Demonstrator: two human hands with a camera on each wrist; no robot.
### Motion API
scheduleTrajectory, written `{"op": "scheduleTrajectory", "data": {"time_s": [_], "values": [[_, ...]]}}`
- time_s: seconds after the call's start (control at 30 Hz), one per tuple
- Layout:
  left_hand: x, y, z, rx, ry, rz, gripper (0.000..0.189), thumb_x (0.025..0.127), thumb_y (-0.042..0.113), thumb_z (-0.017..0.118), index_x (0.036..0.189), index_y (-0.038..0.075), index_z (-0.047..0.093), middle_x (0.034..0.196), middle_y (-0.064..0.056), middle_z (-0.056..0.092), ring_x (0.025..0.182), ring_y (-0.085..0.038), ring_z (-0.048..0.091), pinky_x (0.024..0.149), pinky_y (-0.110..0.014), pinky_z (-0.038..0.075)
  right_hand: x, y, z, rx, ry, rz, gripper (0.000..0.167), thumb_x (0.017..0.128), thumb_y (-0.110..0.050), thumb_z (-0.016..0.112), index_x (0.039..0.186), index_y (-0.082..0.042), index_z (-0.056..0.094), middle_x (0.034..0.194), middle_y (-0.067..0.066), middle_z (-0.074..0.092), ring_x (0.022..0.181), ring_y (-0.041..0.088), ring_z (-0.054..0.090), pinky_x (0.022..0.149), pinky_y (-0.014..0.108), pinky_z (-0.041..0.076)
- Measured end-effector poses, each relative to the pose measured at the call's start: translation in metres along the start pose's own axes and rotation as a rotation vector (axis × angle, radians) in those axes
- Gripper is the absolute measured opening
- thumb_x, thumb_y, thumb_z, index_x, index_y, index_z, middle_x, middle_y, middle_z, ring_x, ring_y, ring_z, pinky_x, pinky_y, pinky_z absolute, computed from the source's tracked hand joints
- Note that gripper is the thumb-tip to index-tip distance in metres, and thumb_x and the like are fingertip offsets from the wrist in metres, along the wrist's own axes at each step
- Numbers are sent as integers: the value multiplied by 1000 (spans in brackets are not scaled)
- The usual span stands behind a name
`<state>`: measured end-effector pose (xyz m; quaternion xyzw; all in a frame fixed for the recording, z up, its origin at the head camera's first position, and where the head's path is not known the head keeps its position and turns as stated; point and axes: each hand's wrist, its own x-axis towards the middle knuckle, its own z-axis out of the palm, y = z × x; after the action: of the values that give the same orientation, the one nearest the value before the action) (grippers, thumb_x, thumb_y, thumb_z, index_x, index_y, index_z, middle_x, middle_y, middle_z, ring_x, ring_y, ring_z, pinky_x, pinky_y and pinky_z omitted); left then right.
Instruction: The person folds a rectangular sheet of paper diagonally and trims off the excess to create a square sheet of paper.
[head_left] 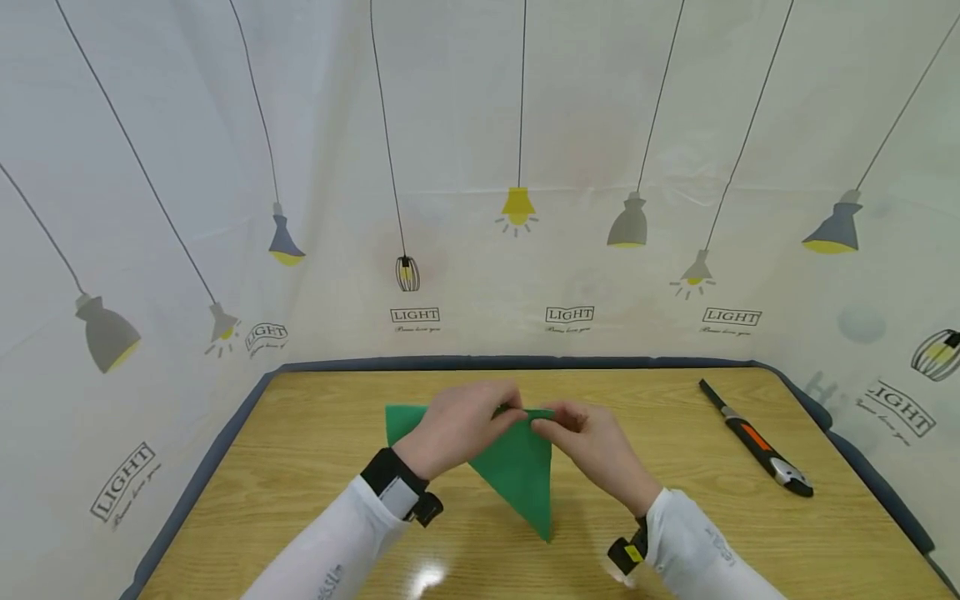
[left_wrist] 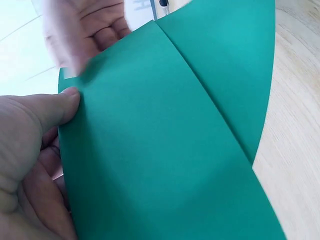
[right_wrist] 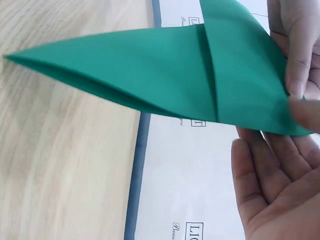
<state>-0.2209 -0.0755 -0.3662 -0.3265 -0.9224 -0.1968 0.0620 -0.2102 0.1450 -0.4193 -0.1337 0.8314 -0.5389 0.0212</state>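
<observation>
A folded sheet of green paper (head_left: 517,467) is held up over the table, one pointed corner hanging down toward me. Its upper edge is pinched by my left hand (head_left: 465,421), thumb in front and fingers behind. In the left wrist view a straight folded edge crosses the green paper (left_wrist: 150,125) slantwise. My right hand (head_left: 592,442) pinches the right end of the same upper edge, close beside the left fingertips. In the right wrist view the right thumb (right_wrist: 305,114) lies on the paper with the fingers beneath it, and layers part along the long edge.
A utility knife (head_left: 765,450) with a black and orange handle lies at the right of the wooden table (head_left: 315,500). Dark padded edging (head_left: 480,363) borders the table's back and sides. A white curtain (head_left: 465,108) printed with lamps surrounds it.
</observation>
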Motion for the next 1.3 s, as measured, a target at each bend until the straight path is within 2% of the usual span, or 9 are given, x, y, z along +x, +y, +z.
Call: {"op": "scheduleTrajectory", "data": {"time_s": [0.1, 0.27, 0.33, 0.47, 0.53, 0.67, 0.8, 1.0, 1.3], "values": [[0, 1, 0, 8, -11, 3, 10, 102, 30, 67, 95, 23, 71, 75, 14, 58, 59, -3, 50, 50, -23, 40, 0, -2, -2, 17, 31, -31, 33, 97, -50, 68, 111, -21, 76, 98, -4, 74, 91, 17, 66, 83, 38, 53], [1, 1, -1, 2, -21, 13, 10, 102, 31, 67, 95, 24, 71, 77, 14, 60, 60, -3, 51, 51, -23, 41, 0, -3, -5, -17, 84, -98, 28, 98, -47, 66, 97, -21, 76, 79, -1, 69, 63, 16, 49, 60, 30, 42], [1, 1, -2, -1, -26, 11, 10, 102, 31, 66, 96, 25, 71, 78, 14, 61, 60, -3, 51, 51, -23, 42, 1, -2, -5, -8, 82, -116, 27, 99, -46, 66, 96, -21, 75, 77, 0, 67, 61, 17, 47, 59, 29, 43], [1, 0, -3, -6, -39, 3, 11, 102, 31, 66, 96, 24, 71, 79, 14, 61, 62, -3, 52, 53, -24, 43, 1, 0, -5, 16, 30, -107, 28, 99, -45, 68, 105, -20, 76, 91, -2, 73, 81, 16, 65, 76, 35, 54], [0, -1, -4, -7, -42, 1, 11, 102, 31, 66, 95, 23, 71, 77, 14, 59, 60, -4, 51, 52, -24, 42, 1, 1, -4, 9, -18, -75, 28, 98, -44, 69, 107, -18, 75, 94, -1, 73, 85, 18, 66, 78, 38, 54], [0, 0, -3, -1, -44, 9, 11, 102, 31, 66, 96, 23, 70, 75, 14, 58, 59, -3, 50, 50, -24, 40, 1, 3, -1, -33, -79, -31, 26, 98, -40, 70, 94, -14, 70, 77, 3, 64, 66, 16, 53, 70, 36, 49], [2, 0, -3, 51, -65, 49, 19, 106, 33, 60, 90, 24, 65, 68, 12, 52, 55, -3, 47, 48, -22, 37, 1, 4, 0, -60, -69, -44, 28, 100, -39, 68, 86, -15, 66, 65, 3, 54, 57, 15, 43, 70, 36, 50], [1, -3, -1, 120, -119, 111, 30, 112, 34, 44, 86, 23, 57, 60, 8, 42, 49, -5, 43, 46, -23, 32, 0, 3, 1, -76, -50, -77, 36, 100, -43, 67, 80, -14, 61, 60, -1, 41, 51, 13, 34, 57, 29, 38], [0, -6, -4, 85, -113, 121, 28, 110, 33, 51, 86, 22, 58, 62, 9, 36, 52, -5, 37, 50, -22, 30, -2, 3, 1, -56, -42, -94, 36, 100, -40, 67, 78, -12, 59, 59, -1, 39, 50, 13, 33, 55, 28, 36]]}}
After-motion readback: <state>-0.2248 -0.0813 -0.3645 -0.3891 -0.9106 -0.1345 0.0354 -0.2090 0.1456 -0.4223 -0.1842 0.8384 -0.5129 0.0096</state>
